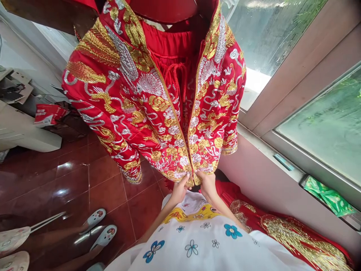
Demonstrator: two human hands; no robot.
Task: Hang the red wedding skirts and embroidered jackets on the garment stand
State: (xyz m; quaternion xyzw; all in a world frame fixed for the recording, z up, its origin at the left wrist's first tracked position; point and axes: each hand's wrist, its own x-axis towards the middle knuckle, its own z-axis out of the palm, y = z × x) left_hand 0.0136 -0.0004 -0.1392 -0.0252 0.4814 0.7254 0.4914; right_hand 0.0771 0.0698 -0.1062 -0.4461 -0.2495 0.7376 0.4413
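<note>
A red jacket [126, 98] with dense gold and silver embroidery hangs in front of me, its front open down the middle over a red garment with a drawstring [175, 75]. My left hand [179, 190] pinches the bottom hem of the jacket's left front panel. My right hand [207, 184] pinches the bottom hem of the right front panel, just beside it. Both hands are closed on the fabric at the lower centre edge.
Another red embroidered garment [282, 229] lies low at the right under the window sill [270, 150]. The floor is glossy red tile [84, 180]. A pair of white slippers [98, 227] sits at lower left. A red-and-white packet [47, 114] and white furniture stand at left.
</note>
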